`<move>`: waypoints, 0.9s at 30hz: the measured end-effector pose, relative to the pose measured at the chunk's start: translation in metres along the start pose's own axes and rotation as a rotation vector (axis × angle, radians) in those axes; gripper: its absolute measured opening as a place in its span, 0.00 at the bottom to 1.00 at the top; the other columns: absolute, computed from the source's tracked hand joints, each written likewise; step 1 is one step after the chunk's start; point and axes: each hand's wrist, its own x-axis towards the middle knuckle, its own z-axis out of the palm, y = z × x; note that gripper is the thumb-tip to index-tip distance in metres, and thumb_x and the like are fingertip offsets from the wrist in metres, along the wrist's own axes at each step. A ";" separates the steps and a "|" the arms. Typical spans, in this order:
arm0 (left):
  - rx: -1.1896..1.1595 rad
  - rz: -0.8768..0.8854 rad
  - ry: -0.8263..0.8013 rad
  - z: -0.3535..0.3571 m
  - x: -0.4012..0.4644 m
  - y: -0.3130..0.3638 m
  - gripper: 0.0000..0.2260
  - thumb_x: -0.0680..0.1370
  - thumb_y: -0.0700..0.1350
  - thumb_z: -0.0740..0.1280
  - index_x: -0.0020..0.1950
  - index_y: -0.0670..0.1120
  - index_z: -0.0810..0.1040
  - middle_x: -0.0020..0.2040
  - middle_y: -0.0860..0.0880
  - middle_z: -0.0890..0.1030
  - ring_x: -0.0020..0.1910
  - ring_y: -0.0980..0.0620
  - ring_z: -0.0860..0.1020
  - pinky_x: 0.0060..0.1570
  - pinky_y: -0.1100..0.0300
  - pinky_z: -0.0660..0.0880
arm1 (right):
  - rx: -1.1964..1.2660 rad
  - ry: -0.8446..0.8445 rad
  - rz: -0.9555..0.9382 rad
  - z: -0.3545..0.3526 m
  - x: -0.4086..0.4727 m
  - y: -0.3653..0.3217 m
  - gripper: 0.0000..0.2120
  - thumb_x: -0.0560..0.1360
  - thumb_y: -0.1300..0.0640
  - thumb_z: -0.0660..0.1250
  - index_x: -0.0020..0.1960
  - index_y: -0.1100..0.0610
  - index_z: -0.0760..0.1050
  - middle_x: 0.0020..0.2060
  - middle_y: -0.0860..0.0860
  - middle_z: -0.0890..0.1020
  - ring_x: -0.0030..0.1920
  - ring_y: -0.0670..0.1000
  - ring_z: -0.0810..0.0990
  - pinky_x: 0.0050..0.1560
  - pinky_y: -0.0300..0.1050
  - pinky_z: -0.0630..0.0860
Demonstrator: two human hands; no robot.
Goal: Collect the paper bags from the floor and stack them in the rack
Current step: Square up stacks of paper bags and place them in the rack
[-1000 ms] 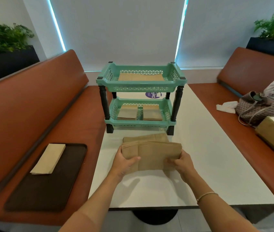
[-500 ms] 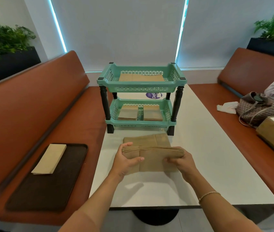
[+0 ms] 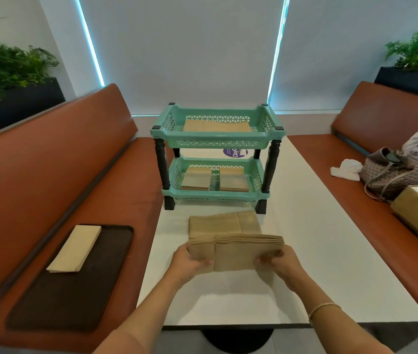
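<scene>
Left hand (image 3: 190, 263) and right hand (image 3: 280, 261) clamped a stack of paper bags (image 3: 236, 251) above the surface (image 3: 330, 251), squaring it. Next, likely lifting toward the rack (image 3: 216, 139) at 12 o'clock.

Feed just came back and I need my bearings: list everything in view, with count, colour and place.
held bag bundle: one, brown, above table front
flat bags: one pile, brown, table behind bundle
rack: one, teal, two tiers, table far end
upper-tier bags: one pile, brown
lower-tier bags: two piles, brown
table: one, white
benches: two, rust-red, either side
tray: one, dark, left bench
tray bag: one, tan
handbag: one, patterned, right bench
left hand: grips bundle
right hand: grips bundle
</scene>
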 end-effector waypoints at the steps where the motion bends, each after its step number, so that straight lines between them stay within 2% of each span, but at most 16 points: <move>1: 0.022 0.000 -0.012 -0.002 0.001 0.001 0.23 0.57 0.41 0.77 0.51 0.46 0.80 0.50 0.46 0.84 0.52 0.48 0.81 0.51 0.57 0.79 | -0.009 -0.001 -0.007 -0.001 0.000 -0.002 0.15 0.67 0.74 0.70 0.47 0.56 0.78 0.44 0.54 0.82 0.45 0.52 0.79 0.45 0.43 0.77; 4: 0.069 0.031 -0.035 -0.012 0.006 0.018 0.22 0.61 0.38 0.78 0.54 0.42 0.80 0.50 0.46 0.84 0.53 0.47 0.82 0.52 0.57 0.78 | 0.014 -0.024 -0.041 -0.002 0.003 -0.018 0.15 0.67 0.73 0.71 0.44 0.54 0.79 0.42 0.52 0.82 0.48 0.56 0.80 0.42 0.43 0.77; 6: 0.075 0.073 -0.049 -0.023 0.010 0.040 0.20 0.65 0.35 0.77 0.55 0.43 0.79 0.50 0.47 0.84 0.53 0.48 0.81 0.50 0.60 0.79 | 0.037 -0.038 -0.069 -0.001 0.006 -0.040 0.16 0.67 0.72 0.71 0.48 0.55 0.79 0.45 0.52 0.82 0.50 0.56 0.80 0.44 0.45 0.78; 8: 0.052 0.125 -0.054 -0.033 0.011 0.074 0.17 0.68 0.33 0.75 0.53 0.45 0.78 0.48 0.50 0.83 0.49 0.53 0.82 0.46 0.65 0.79 | 0.071 -0.048 -0.103 0.002 0.009 -0.070 0.16 0.68 0.71 0.71 0.52 0.57 0.77 0.48 0.53 0.82 0.49 0.54 0.80 0.44 0.46 0.78; 11: 0.061 0.251 0.024 -0.048 0.015 0.129 0.15 0.71 0.35 0.72 0.54 0.47 0.76 0.45 0.56 0.81 0.42 0.63 0.79 0.41 0.71 0.76 | 0.151 -0.047 -0.206 0.013 0.010 -0.122 0.17 0.70 0.72 0.68 0.52 0.55 0.75 0.47 0.53 0.81 0.46 0.52 0.80 0.41 0.47 0.79; 14: 0.048 0.350 0.107 -0.060 0.026 0.179 0.17 0.73 0.40 0.72 0.60 0.45 0.72 0.47 0.54 0.80 0.46 0.59 0.79 0.47 0.64 0.77 | 0.263 0.010 -0.283 0.020 0.013 -0.172 0.17 0.71 0.71 0.68 0.56 0.57 0.70 0.47 0.53 0.80 0.46 0.53 0.80 0.43 0.48 0.79; 17: 0.068 0.302 0.169 -0.070 0.047 0.218 0.20 0.73 0.46 0.72 0.62 0.44 0.72 0.53 0.49 0.80 0.51 0.50 0.79 0.55 0.51 0.77 | 0.311 0.053 -0.294 0.023 0.023 -0.215 0.19 0.73 0.69 0.67 0.60 0.58 0.68 0.48 0.54 0.79 0.45 0.53 0.80 0.41 0.46 0.79; 20: 0.176 0.235 0.176 -0.072 0.073 0.253 0.18 0.73 0.49 0.72 0.59 0.42 0.75 0.54 0.46 0.81 0.52 0.46 0.80 0.57 0.48 0.76 | 0.355 0.107 -0.274 0.022 0.044 -0.253 0.20 0.73 0.70 0.67 0.62 0.58 0.69 0.49 0.56 0.79 0.41 0.52 0.80 0.35 0.43 0.79; 21: 0.207 0.222 0.196 -0.072 0.084 0.265 0.18 0.73 0.49 0.71 0.58 0.42 0.76 0.54 0.45 0.81 0.53 0.46 0.79 0.58 0.48 0.76 | 0.350 0.124 -0.263 0.021 0.056 -0.265 0.19 0.73 0.69 0.67 0.62 0.59 0.70 0.50 0.57 0.78 0.41 0.52 0.80 0.36 0.44 0.79; 24: 0.294 0.208 0.279 -0.068 0.117 0.296 0.20 0.72 0.49 0.72 0.59 0.38 0.76 0.54 0.43 0.81 0.54 0.45 0.79 0.55 0.55 0.75 | 0.195 0.181 -0.243 0.016 0.094 -0.299 0.12 0.73 0.66 0.68 0.56 0.60 0.74 0.54 0.57 0.79 0.50 0.55 0.79 0.54 0.50 0.78; 25: 0.312 0.202 0.302 -0.067 0.128 0.304 0.20 0.72 0.49 0.72 0.59 0.38 0.75 0.54 0.43 0.80 0.54 0.45 0.78 0.54 0.57 0.75 | 0.135 0.196 -0.241 0.015 0.107 -0.310 0.13 0.73 0.65 0.68 0.57 0.61 0.75 0.55 0.57 0.79 0.50 0.54 0.79 0.57 0.51 0.77; 27: 0.337 0.173 0.335 -0.065 0.150 0.315 0.23 0.72 0.48 0.73 0.61 0.37 0.73 0.56 0.42 0.79 0.56 0.44 0.77 0.57 0.55 0.75 | 0.051 0.205 -0.227 0.012 0.132 -0.326 0.12 0.73 0.66 0.66 0.57 0.64 0.75 0.52 0.58 0.78 0.47 0.53 0.76 0.56 0.50 0.75</move>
